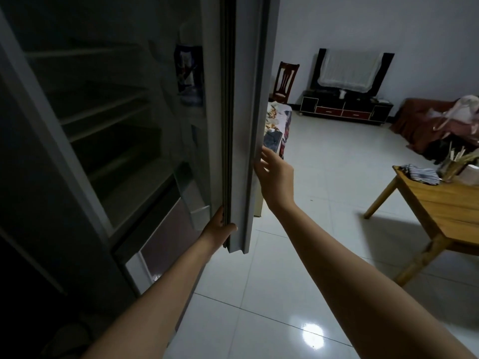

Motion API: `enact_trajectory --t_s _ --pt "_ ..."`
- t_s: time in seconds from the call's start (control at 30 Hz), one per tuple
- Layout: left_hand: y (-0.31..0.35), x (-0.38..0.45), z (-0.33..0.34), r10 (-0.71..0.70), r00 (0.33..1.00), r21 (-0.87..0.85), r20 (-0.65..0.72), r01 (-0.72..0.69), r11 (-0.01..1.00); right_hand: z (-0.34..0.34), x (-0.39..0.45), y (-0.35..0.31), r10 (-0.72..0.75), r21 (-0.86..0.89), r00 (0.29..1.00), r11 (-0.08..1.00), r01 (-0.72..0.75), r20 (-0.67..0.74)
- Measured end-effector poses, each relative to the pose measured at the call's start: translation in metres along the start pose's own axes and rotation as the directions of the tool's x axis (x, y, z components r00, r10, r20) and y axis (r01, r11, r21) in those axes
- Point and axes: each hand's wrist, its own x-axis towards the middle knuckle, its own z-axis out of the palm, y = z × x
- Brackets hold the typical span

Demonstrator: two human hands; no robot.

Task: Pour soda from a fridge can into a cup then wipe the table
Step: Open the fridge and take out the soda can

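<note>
Far left, dark fridge interior (98, 120) standing open, shelves bare as far as the gloom allows; on the inner face of the fridge door (241, 125), a tall blue-and-white can-like shape (189, 73) upright in the upper door rack, probably the soda can, long axis vertical; printing on it too blurred and dim to read, brand not to be told. Lower down, left hand (220, 229) gripping the bottom edge of the door, thumb curled round the seal, fingers hidden behind the panel. Further right, right hand (272, 174) spread, fingers straight and fanned against the door's outer edge, pinching nothing. Judged from this: can up and to the left of both hands, well above the left, on the far side of the door edge from the right; left hand nearer along the inner face, though busy with the door; a reach up and inward needed, closing round the upright body from the side. Far right, wooden worktop (440, 211) well apart from the fridge, carrying a striped cloth (420, 174) and a holder of sticks (451, 164); no cup clearly seen; no legible writing anywhere.
</note>
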Motion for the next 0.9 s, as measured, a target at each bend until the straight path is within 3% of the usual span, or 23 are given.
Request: enact_trajectory --t_s 0.43,0.7,0.9 --pt "0.025 0.068 0.069 0.067 0.990 -0.063 0.123 -0.060 0.996 -0.059 0.056 0.061 0.147 0.085 0.981 0.987 -0.138 -0.123" --pt "0.054 0.129 0.108 0.139 0.955 0.132 0.262 -0.178 0.975 -0.092 0.116 0.112 0.248 0.130 0.942 0.966 -0.223 -0.227" --pt "0.071 0.177 0.137 0.144 0.943 0.168 0.300 -0.201 0.965 -0.105 0.159 0.140 0.277 0.123 0.922 0.960 -0.252 -0.271"
